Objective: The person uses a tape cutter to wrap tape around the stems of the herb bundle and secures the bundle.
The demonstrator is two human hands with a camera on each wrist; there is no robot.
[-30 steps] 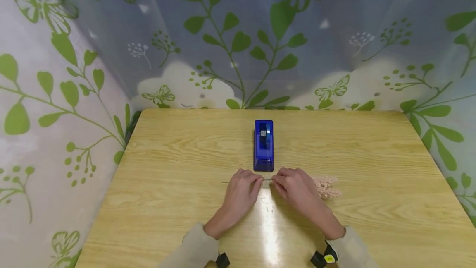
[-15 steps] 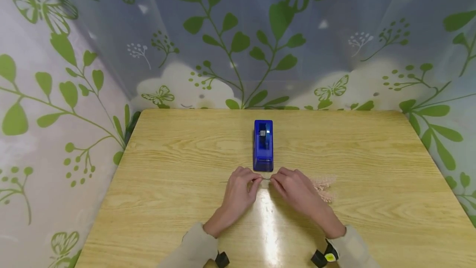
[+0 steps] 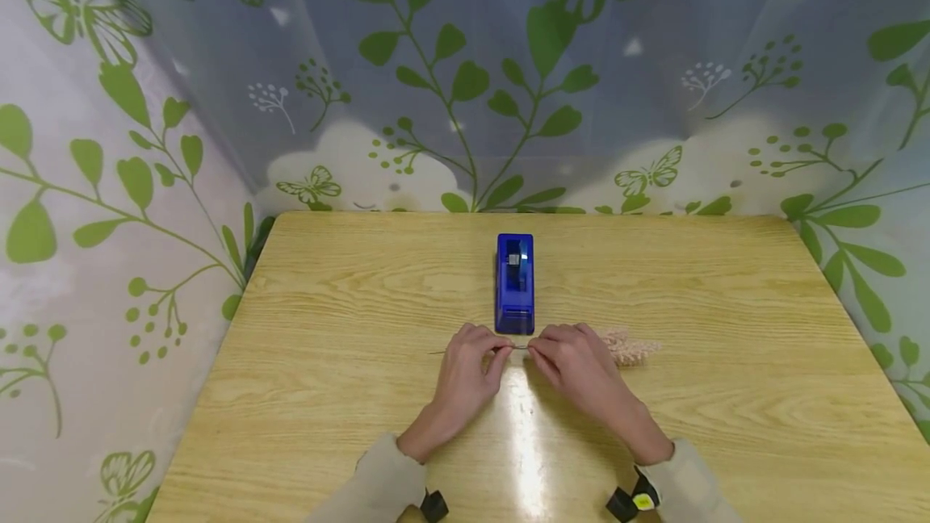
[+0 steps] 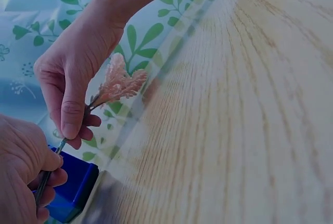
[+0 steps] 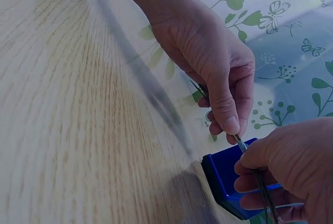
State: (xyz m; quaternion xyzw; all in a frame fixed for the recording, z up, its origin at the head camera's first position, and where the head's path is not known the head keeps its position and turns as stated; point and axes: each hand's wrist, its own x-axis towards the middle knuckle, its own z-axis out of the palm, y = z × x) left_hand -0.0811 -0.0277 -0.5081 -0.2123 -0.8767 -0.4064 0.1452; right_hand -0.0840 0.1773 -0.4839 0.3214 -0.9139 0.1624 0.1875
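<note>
Left hand and right hand both pinch the thin stem of a pink dried flower sprig, held just above the surface, near side of the blue tape dispenser. Stem judged light, wiry, brittle; plume fragile and likely to shed. Grip belongs on the bare stem, not the plume.

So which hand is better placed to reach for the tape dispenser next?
Probably the left hand: both pinch the stem just before the blue dispenser, but the right hand has its grip nearest the pink flower head, steadying it.
</note>
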